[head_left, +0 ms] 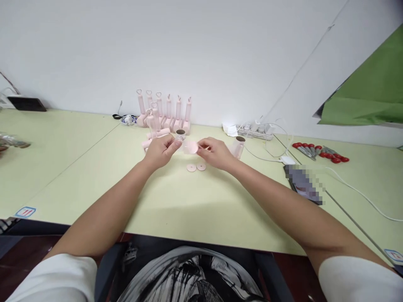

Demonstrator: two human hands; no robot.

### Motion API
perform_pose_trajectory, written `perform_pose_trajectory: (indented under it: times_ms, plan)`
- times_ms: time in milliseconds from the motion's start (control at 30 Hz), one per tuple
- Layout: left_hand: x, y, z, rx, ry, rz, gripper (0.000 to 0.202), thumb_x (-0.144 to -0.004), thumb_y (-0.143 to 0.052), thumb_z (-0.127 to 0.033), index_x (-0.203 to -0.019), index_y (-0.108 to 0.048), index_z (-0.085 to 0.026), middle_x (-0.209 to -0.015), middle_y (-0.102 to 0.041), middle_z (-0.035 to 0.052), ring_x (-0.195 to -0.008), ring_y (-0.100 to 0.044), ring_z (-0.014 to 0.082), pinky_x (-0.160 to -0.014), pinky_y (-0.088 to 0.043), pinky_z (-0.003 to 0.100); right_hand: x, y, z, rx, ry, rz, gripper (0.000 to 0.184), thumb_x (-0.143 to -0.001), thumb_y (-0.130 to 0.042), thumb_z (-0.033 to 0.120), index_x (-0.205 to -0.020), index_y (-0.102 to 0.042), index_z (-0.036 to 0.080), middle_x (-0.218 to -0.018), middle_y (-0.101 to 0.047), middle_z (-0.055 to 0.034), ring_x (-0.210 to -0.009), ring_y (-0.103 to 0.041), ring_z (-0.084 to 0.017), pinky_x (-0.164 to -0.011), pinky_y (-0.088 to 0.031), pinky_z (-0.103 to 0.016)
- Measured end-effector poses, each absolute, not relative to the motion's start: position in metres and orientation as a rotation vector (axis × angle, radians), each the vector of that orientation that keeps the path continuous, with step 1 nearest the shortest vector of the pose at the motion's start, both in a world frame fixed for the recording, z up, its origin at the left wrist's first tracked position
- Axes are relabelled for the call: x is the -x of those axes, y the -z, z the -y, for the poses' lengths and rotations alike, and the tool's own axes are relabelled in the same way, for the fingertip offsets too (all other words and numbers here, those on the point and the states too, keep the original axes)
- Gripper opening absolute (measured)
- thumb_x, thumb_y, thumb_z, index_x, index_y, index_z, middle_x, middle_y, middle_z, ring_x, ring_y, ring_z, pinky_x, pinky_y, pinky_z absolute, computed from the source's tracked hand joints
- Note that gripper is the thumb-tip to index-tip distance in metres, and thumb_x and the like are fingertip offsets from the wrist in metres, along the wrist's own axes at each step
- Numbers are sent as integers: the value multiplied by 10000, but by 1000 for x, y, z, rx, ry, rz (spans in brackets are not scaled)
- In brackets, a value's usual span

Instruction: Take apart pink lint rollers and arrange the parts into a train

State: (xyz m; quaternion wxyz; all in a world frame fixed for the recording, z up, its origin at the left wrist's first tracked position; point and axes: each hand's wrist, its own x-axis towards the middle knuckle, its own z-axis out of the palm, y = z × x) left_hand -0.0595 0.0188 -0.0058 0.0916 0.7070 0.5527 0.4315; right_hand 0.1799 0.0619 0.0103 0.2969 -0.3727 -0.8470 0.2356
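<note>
Our left hand [162,151] and right hand [215,153] meet just behind the two loose discs [195,167] that lie on the table [94,167]. The left is curled, its thumb and fingertips pinched on what looks like a small clear piece [179,144], though it is too small to make out well. The right pinches the pink disc [190,147] by its edge, with the other fingers loosely folded. To do this well, we judge the disc should go face-on to the clear piece, gripped only at the rim so the fingers do not block the joint. The left wrist should rest low above the loose discs for steadiness. A clear tube [238,146] stands to their right and a row of pink tubes [163,111] further behind. We should work clear of both.
</note>
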Motion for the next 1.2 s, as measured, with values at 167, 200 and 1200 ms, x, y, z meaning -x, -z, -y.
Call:
perform_pose_trajectory:
  times_ms: [167, 200, 1200]
  plan:
    - [67, 19, -25, -1914, -1343, -1657, 511, -942, -387, -612, -635, -366, -204, -585, -382, -21, -587, -386, 127, -568, -298, 286, -143, -5, -93, 1217, -120, 2718, 245, -933, -519, 276, -963, -737, 167, -975, -654, -117, -884, -603, -228, -709, -393, -305]
    - [69, 20, -26, -1897, -1341, -1663, 515, -943, -389, -615, -635, -368, -203, -586, -384, -22, -589, -387, 127, -571, -299, 286, -139, -5, -95, 1251, -70, 2778, 256, -932, -508, 276, -957, -735, 160, -979, -658, -126, -854, -607, -228, -683, -385, -307]
    - [10, 37, -25, -2371, -215, -1878, 504, -869, -538, -584, -1257, -590, -266, -960, -742, 53, -923, -686, 292, -653, -407, 332, -336, 5, -96, 1829, 104, 2187, 336, -833, -463, 151, -1047, -722, 143, -1062, -693, -142, -958, -636, -278, -804, -466, -370]
